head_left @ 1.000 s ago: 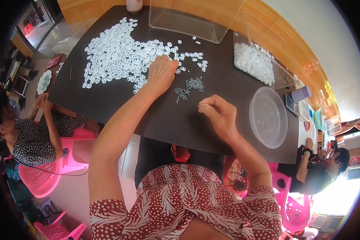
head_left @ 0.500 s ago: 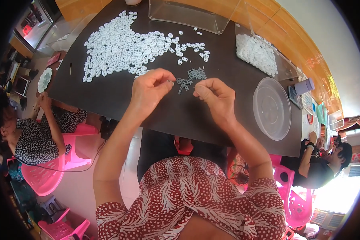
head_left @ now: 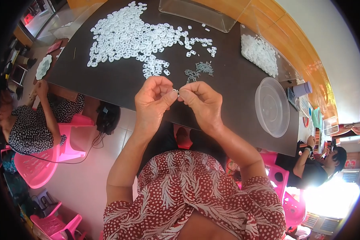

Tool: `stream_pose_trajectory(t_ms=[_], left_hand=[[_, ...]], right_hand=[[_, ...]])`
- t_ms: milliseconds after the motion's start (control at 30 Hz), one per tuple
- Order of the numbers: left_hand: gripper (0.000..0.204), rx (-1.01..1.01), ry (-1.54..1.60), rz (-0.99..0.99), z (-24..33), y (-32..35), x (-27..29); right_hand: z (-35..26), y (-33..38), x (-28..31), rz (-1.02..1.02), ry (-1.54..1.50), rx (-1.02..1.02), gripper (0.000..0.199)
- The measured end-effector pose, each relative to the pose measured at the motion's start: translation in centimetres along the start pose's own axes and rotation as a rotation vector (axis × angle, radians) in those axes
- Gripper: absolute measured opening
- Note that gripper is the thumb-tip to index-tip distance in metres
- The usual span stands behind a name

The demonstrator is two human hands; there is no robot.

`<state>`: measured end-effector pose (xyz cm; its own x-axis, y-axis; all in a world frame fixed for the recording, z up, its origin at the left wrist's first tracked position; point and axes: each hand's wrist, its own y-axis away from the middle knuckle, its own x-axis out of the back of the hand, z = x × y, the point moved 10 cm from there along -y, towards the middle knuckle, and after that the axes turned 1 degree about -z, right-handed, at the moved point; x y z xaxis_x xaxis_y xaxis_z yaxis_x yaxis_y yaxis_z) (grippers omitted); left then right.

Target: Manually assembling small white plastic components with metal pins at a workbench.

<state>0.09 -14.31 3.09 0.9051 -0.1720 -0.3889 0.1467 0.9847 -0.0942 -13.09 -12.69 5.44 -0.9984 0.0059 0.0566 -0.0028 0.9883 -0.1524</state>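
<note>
Above the near edge of the dark table, my two hands meet fingertip to fingertip. My left hand [head_left: 153,99] is closed in a pinch on a small white plastic piece [head_left: 175,91], mostly covered by the fingers. Closed against it from the other side is the pinch of my right hand [head_left: 204,105]; a tiny dark speck shows at its fingertips, too small to name. Just beyond my right hand lie small grey pins [head_left: 204,68] in two little heaps. A cluster of white two-holed oval pieces [head_left: 155,65] sits beyond my left hand.
A wide pile of white oval pieces [head_left: 126,38] covers the table's far left. Clear bins stand along the back, one holding white parts [head_left: 260,54]. A round translucent lid [head_left: 272,107] lies at right, near a purple cup [head_left: 303,89]. Other people sit on both sides.
My right hand has left the grey pins and come in toward my body. Both hands, apart before, are now together at the white piece. The view has shifted slightly.
</note>
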Motion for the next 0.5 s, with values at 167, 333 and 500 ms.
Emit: stream_pose_trajectory(t_ms=[167, 333, 500], left_hand=[[0.012, -0.173, -0.023, 0.102, 0.7, 1.7, 1.0], [0.014, -0.298, -0.220, 0.161, 1.5, 3.2, 1.3], [0.015, -0.330, -0.253, 0.137, 1.6, 3.7, 1.2]], right_hand=[[0.4, 0.5, -1.3, -0.001, -0.118, -0.119, 0.011], [1.4, 0.9, -1.9, 0.000, -0.192, -0.181, 0.014], [1.7, 1.0, -2.0, 0.002, -0.229, -0.213, 0.015]])
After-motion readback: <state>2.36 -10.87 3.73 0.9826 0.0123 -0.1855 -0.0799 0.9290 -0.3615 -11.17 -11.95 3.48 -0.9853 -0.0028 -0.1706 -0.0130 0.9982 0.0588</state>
